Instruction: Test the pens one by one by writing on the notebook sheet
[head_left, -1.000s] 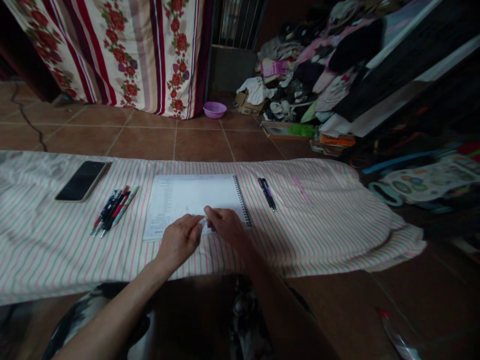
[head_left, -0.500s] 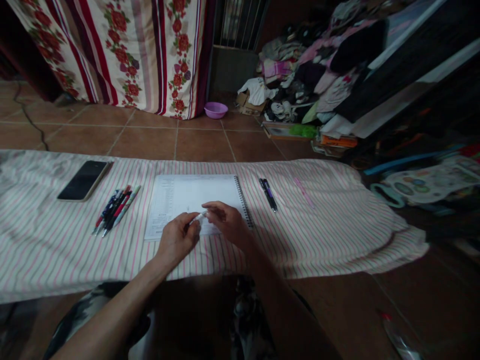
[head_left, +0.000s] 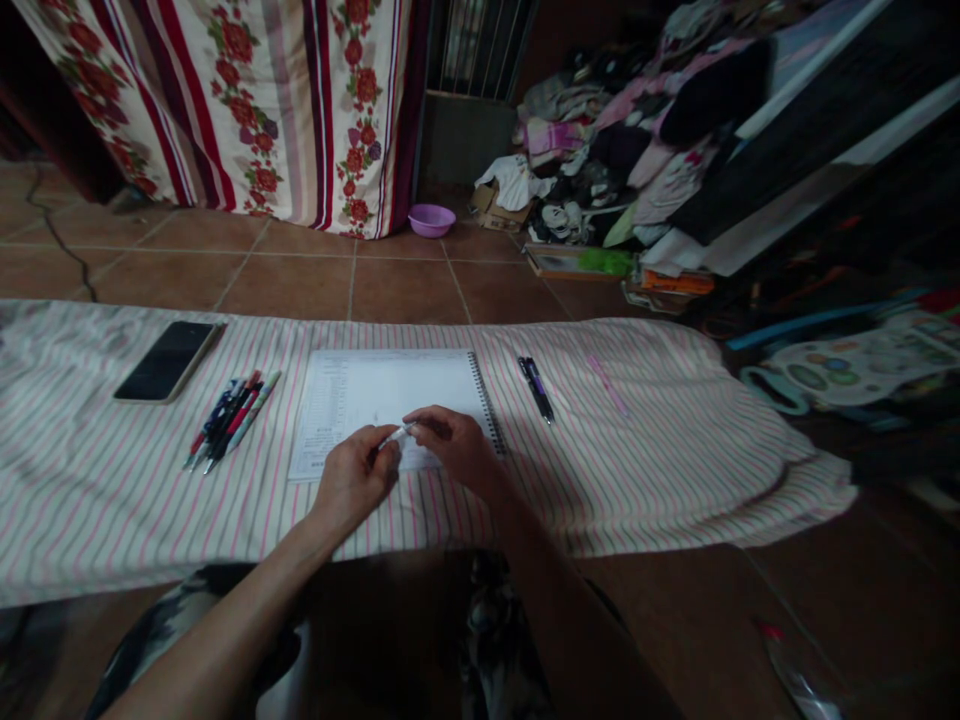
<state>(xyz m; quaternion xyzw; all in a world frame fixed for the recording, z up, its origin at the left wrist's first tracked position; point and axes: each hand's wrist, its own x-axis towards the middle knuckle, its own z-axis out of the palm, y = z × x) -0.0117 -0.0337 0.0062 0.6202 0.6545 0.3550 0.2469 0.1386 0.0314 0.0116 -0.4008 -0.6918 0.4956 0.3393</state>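
Over the near edge of a spiral notebook (head_left: 412,380), my left hand (head_left: 358,474) pinches a slim whitish pen (head_left: 395,435). My right hand (head_left: 450,445) closes its fingertips on the pen's other end, and much of the pen is hidden by the fingers. Printed text runs along the notebook's left side. Left of the notebook lies a bunch of several pens (head_left: 236,418). To its right are two dark pens (head_left: 535,390) side by side, and farther right a pink pen (head_left: 608,386).
A striped cloth (head_left: 675,450) covers the low table. A smartphone (head_left: 166,362) lies at its left. Beyond, on the tiled floor, stand a purple basin (head_left: 431,220) and a heap of clothes (head_left: 600,150). A bottle with a red cap (head_left: 799,675) is at the lower right.
My right fingertips have shifted slightly at the pen's end. My left hand and the things on the cloth stay where they were.
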